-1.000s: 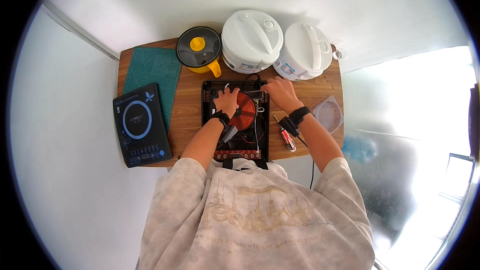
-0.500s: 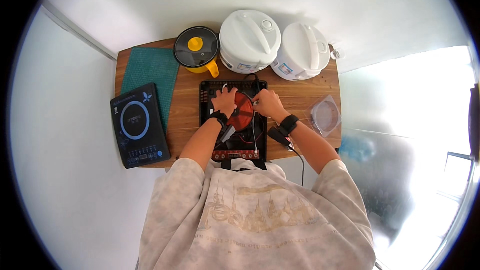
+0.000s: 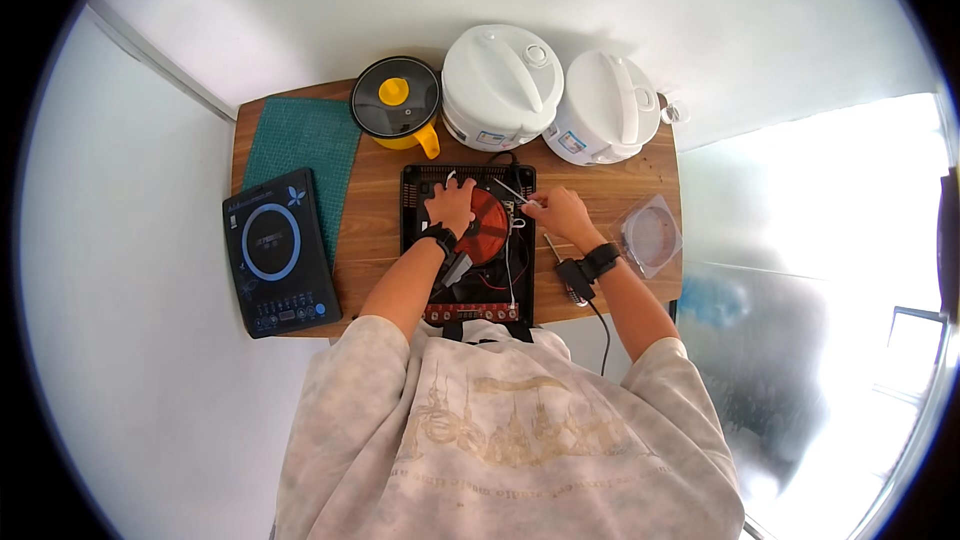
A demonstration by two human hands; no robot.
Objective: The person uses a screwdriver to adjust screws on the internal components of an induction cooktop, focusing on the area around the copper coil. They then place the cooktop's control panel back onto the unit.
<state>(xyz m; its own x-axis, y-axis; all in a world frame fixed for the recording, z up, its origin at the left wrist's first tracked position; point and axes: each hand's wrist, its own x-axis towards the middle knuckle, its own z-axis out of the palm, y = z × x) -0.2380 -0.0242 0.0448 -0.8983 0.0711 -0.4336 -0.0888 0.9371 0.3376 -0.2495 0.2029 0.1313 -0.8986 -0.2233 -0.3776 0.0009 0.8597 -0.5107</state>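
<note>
An opened induction cooker base (image 3: 409,230) lies in front of me, its round copper-red coil (image 3: 487,230) exposed among wires. My left hand (image 3: 450,203) rests with fingers spread on the coil's upper left side. Over the base's right side, my right hand (image 3: 560,214) pinches a thin tool with a straight metal shaft (image 3: 510,189), which looks like a screwdriver. The shaft points up and left over the inside of the base. A white wire (image 3: 509,265) runs down to the red control board (image 3: 470,311) at the near edge.
The black cooker top panel (image 3: 285,250) lies at left, partly on a green mat (image 3: 305,140). A yellow pot (image 3: 397,105) and two white rice cookers (image 3: 500,85) (image 3: 605,105) stand behind. A dark corded tool (image 3: 578,280) lies under my right wrist; a clear plastic dish (image 3: 652,235) sits at right.
My right hand has moved right and slightly back from the coil's edge, and the thin metal shaft now shows. My left hand stays on the coil.
</note>
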